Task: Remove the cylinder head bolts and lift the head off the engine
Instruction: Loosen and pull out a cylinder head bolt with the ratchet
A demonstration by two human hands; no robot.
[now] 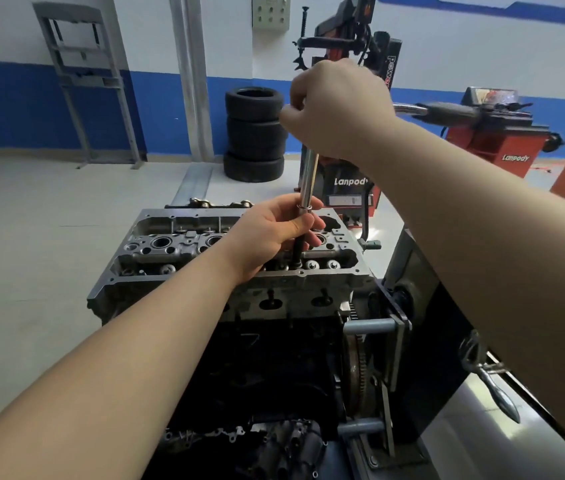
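A grey cylinder head (177,244) sits on top of a dark engine block (267,362) held in a stand. A long chrome extension bar (308,178) stands upright over the head's near right side, its dark socket end (297,263) down among the bolts. My right hand (336,109) grips the top of the bar, where a black-handled ratchet (451,112) sticks out to the right. My left hand (274,233) pinches the bar low down, just above the head. Two bolt heads (322,265) show beside the socket.
The engine stand's plate and grey mounting arms (374,327) are at the right, with a crank handle (496,382) further right. Loose engine parts (274,441) lie below the block. A stack of tyres (255,133) and red workshop machines (496,143) stand behind.
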